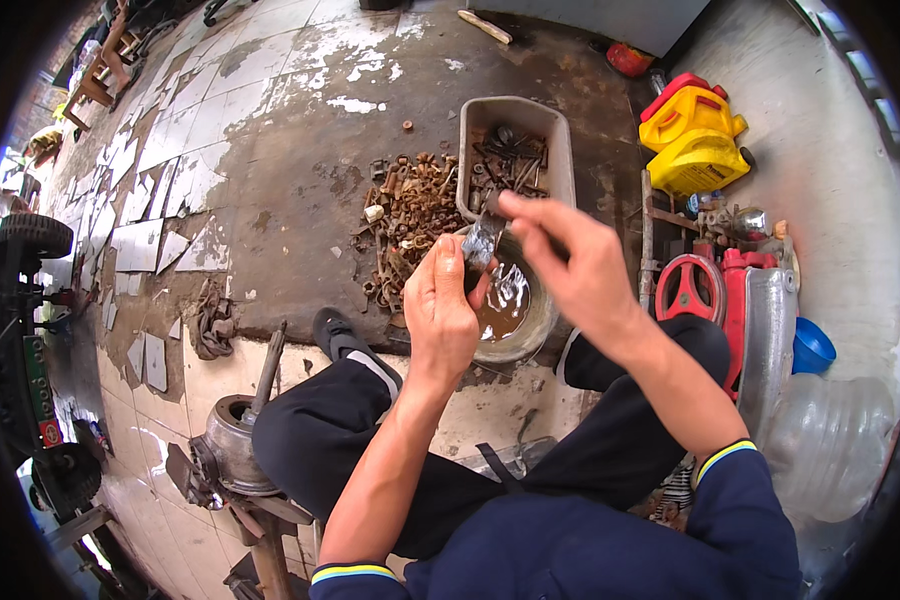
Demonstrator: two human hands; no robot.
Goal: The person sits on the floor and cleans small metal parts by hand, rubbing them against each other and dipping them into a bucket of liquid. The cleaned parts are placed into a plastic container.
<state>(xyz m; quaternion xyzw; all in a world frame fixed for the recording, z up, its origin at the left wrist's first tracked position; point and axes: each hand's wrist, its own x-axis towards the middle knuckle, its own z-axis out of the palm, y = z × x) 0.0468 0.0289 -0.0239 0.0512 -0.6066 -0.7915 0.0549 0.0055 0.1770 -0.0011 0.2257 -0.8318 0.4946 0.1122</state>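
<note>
Above a round basin (pixel 541 324) of murky brown water, my left hand (pixel 442 311) grips a shiny, wet-looking metal part (pixel 481 244). My right hand (pixel 581 259) is slightly blurred, its index finger stretched toward the top of that part. At its fingertips is a small dark brown piece (pixel 497 203), which seems pinched there and is too small to identify. Behind the basin stands a grey plastic tub (pixel 571 146) with dark bolts and metal parts inside. Left of the tub lies a heap of rusty nuts and bolts (pixel 418 191).
Yellow plastic jugs (pixel 697 161), a red handwheel (pixel 691 289), a blue bowl (pixel 813 346) and a clear water bottle (pixel 829 446) line the right side. By my left knee stands a metal housing (pixel 236 450) with an upright shaft (pixel 270 367). Broken tiles (pixel 141 246) and a rag (pixel 214 322) lie at left.
</note>
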